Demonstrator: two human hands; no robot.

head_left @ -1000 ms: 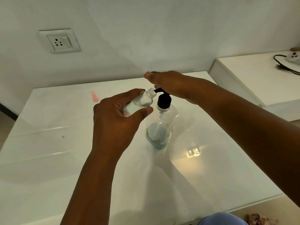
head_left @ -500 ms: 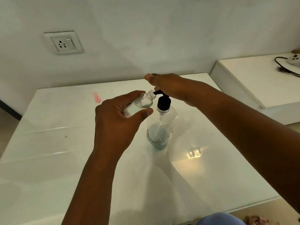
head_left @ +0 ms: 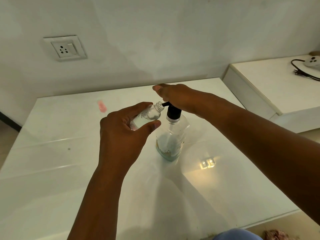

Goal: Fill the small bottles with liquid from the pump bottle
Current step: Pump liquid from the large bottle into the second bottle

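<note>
A clear pump bottle [head_left: 171, 135] with a black pump collar stands upright near the middle of the white table [head_left: 52, 170]; a little liquid lies at its bottom. My right hand [head_left: 176, 97] rests flat on top of the pump head, pressing it. My left hand [head_left: 121, 132] grips a small clear bottle [head_left: 149, 116], tilted, with its open mouth held against the black nozzle. The small bottle holds some liquid. The pump head itself is hidden under my right hand.
A small pink object [head_left: 101, 106] lies at the table's far left. A wall socket [head_left: 65, 48] is above it. To the right is a lower white shelf [head_left: 270, 80] with a black cable and a white plug strip [head_left: 312, 61].
Both hands and the bottles keep the same pose. The view has shifted slightly, so everything sits a little lower in the frame.
</note>
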